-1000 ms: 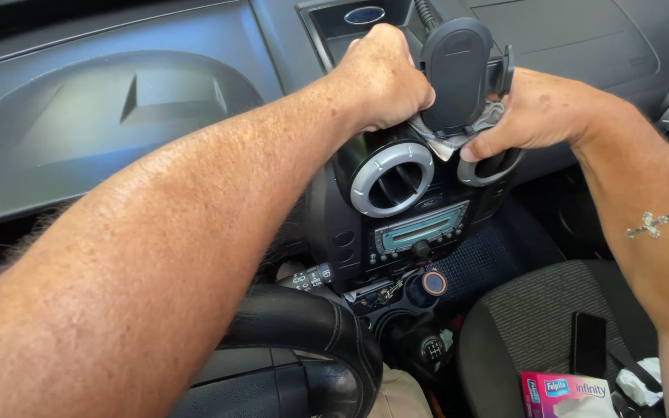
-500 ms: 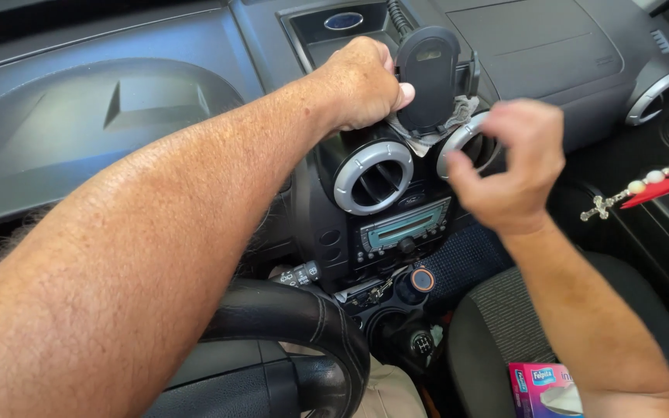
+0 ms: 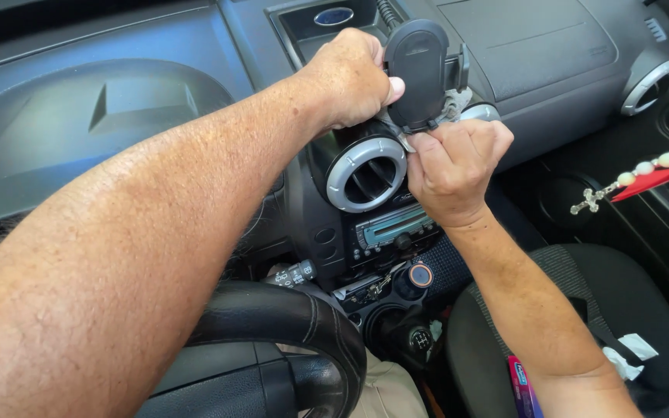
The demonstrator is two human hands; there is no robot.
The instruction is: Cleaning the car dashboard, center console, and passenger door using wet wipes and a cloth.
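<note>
Black plastic phone cradle [image 3: 418, 71] sits above the round silver-ringed air vent [image 3: 366, 173]; left hand [image 3: 350, 77] grips its side, right hand [image 3: 452, 169] pinches its base.

Car interior: steering wheel [image 3: 288, 333], dashboard [image 3: 79, 116], radio [image 3: 392, 230].
</note>
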